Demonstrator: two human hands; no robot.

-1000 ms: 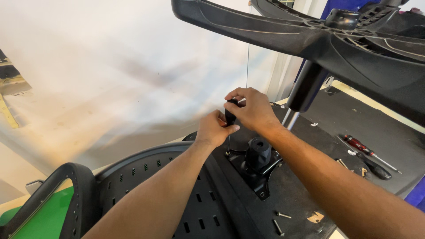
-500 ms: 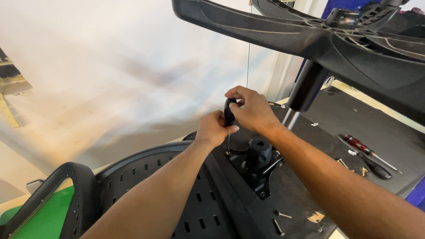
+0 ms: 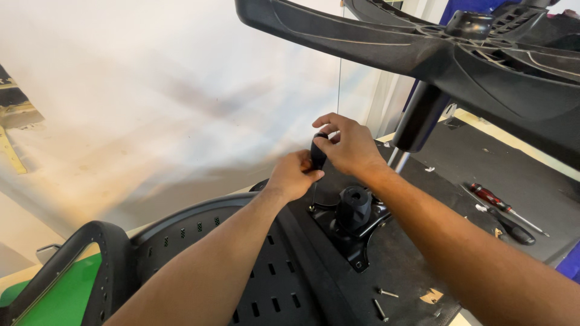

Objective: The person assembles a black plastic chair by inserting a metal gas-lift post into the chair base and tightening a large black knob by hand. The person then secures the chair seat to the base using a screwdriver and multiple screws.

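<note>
Head view: an upturned office chair seat, worked on with both hands.
Right hand [image 3: 350,148]: closed around the top of a black screwdriver handle [image 3: 318,154].
Left hand [image 3: 294,175]: curled shut lower on the same handle, just beside the right hand.
Screwdriver shaft: seen running down below the hands to a screw at the edge of the black seat mechanism plate [image 3: 356,232].
Technique: the tool is best kept upright and pressed down firmly, so the tip is judged less likely to slip.
Nearby: loose screws [image 3: 382,302] below the right forearm; a red-handled screwdriver [image 3: 504,206] well to its right; the chair base [image 3: 435,48] overhead.
</note>
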